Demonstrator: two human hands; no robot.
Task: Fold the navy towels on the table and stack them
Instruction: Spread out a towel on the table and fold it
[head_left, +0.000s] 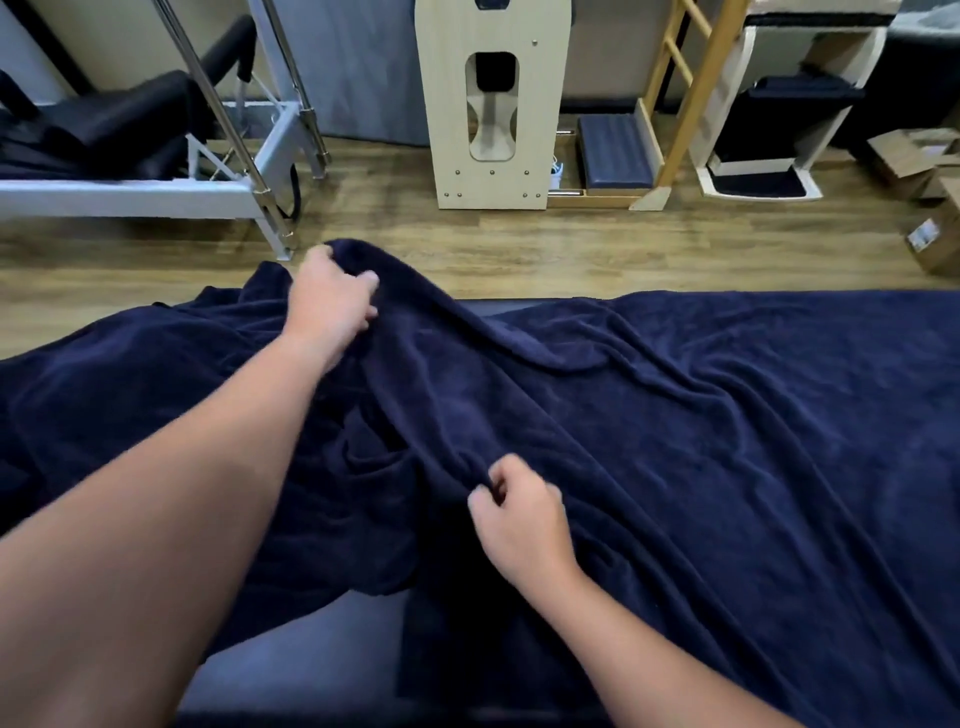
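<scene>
A large navy towel (727, 415) lies spread and rumpled across the padded table (322, 654), covering most of it. My left hand (332, 301) reaches to the far edge and grips a raised fold of the towel, lifted into a peak there. My right hand (519, 519) pinches a ridge of the same cloth near the table's near side. A long crease runs between the two hands. More navy cloth (104, 415) bunches at the left; I cannot tell whether it is a separate towel.
Beyond the table is a wooden floor (467, 244). A metal-framed exercise machine (156, 197) stands at the back left, a pale wooden unit (488, 104) in the middle, a wooden ladder frame (691, 104) and cardboard boxes (930, 208) at the right.
</scene>
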